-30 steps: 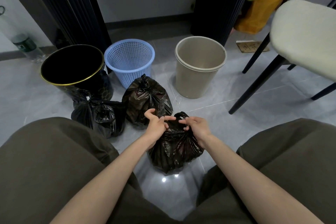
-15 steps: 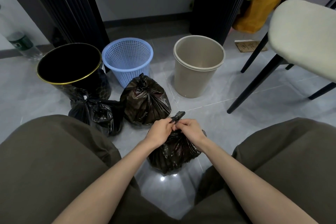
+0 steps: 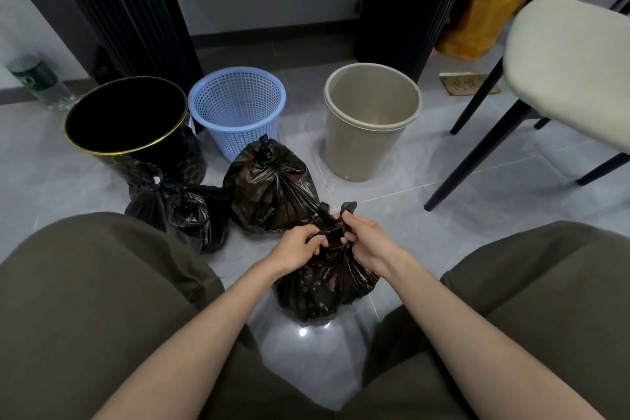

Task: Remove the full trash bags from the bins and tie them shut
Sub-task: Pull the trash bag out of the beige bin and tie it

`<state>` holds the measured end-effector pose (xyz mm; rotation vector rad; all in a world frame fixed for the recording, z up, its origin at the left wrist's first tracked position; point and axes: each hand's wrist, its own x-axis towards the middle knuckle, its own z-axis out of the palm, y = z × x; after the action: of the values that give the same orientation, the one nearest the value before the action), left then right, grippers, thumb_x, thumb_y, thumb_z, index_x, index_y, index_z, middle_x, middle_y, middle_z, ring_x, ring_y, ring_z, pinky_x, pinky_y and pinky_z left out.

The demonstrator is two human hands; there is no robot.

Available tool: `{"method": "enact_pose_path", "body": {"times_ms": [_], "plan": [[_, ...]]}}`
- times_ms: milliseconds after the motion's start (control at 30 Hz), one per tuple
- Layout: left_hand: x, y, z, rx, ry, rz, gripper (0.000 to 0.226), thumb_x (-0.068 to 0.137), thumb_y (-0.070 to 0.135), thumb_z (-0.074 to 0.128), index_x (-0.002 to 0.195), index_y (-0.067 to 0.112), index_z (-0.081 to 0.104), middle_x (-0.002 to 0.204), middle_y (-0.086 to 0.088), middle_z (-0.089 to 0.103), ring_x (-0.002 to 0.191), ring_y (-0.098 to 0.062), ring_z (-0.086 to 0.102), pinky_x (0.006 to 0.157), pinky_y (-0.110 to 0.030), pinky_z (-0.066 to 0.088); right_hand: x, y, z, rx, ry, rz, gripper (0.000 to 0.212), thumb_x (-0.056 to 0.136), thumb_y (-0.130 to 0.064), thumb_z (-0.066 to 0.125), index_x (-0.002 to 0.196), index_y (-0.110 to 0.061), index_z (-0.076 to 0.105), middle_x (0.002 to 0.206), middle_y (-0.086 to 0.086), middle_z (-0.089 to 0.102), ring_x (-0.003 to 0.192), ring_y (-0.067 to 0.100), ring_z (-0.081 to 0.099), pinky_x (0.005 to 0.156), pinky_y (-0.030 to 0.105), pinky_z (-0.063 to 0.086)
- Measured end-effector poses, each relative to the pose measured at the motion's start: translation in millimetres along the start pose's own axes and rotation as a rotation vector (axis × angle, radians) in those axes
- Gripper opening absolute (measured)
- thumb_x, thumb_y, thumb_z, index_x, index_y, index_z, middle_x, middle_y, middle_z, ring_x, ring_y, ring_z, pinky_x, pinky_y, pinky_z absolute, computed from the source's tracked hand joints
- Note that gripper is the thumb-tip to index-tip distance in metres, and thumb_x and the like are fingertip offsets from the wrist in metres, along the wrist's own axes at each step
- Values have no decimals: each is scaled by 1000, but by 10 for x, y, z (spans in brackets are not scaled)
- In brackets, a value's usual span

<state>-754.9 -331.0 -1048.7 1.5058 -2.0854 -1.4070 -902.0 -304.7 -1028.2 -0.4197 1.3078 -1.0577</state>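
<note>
Honestly, my left hand [image 3: 300,245] and right hand [image 3: 366,242] both pinched the trash bag [image 3: 324,286] at its neck; uneven pulling could have torn it.

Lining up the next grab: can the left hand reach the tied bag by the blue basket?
Probably yes: the tied bag sits just beyond the left hand, nothing between, but it grips the neck of the near bag.

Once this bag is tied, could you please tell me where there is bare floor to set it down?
Bare tile lies between the beige bin and the chair leg, and left of the black bin. It is crowded before the black bin and blue basket, where two tied bags lie side by side.
</note>
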Motion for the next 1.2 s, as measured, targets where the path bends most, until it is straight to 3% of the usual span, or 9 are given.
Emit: {"method": "enact_pose_path", "body": {"times_ms": [100,267,367,567,667,800,933,1000,1200], "plan": [[-13,-50,-66,-21,-9,-63,28,95,15,46,71,22,57,60,8,53,54,2,49,58,-10,36,-49,-23,-24,-146,-87,-24,30,100,-17,43,77,-12,62,67,-5,62,45,0,42,51,14,35],[-28,62,-126,-246,-77,-176,24,92,9,50,72,15,61,57,7,49,45,6,46,51,-3,33,11,-29,-149,-1357,-210,-546,26,97,-23,48,77,-16,63,74,-2,65,71,10,59,70,24,41],[-30,126,-153,-378,-67,-239,26,87,4,46,68,12,62,52,5,55,51,-2,49,50,-6,38,54,42,-199,-1509,-177,-671,22,96,-25,44,96,-16,64,92,6,70,86,26,62,79,38,48],[-101,93,-150,-493,-144,-272,10,97,15,45,102,23,49,60,1,70,51,-5,56,45,-12,37,-17,121,-134,-1286,-94,-595,23,97,-23,46,85,-16,64,78,7,65,78,22,55,70,27,32],[-107,25,-156,-529,-196,-302,29,94,17,52,117,33,45,75,-3,74,56,-11,44,42,-15,29,-67,141,-92,-1185,-98,-528,23,98,-21,46,81,-18,61,64,-10,53,67,9,47,69,25,31],[-122,20,-149,-513,-216,-353,7,96,21,50,98,25,55,84,-1,73,44,-4,32,37,-13,24,-140,125,-21,-987,-115,-405,29,98,-20,46,75,-30,59,70,-12,58,69,3,50,70,23,37],[-83,24,-100,-408,-127,-350,28,100,21,39,80,17,59,77,4,70,54,-10,42,39,-13,29,-159,125,-28,-774,-61,-278,24,96,-23,50,95,-23,74,93,-8,73,87,2,62,84,18,44],[-70,41,-93,-383,-61,-342,32,99,18,39,74,16,58,75,1,68,51,-11,44,39,-14,33,-144,136,-28,-628,-20,-228,23,95,-23,52,90,-23,75,95,-5,74,93,10,66,90,24,48],[-60,-35,-118,-358,171,-434,30,97,16,39,72,15,56,70,-1,63,51,-15,55,50,-22,48,-145,149,13,-332,112,-70,28,99,-20,43,83,-15,65,83,-3,64,74,7,54,68,16,45]]}}
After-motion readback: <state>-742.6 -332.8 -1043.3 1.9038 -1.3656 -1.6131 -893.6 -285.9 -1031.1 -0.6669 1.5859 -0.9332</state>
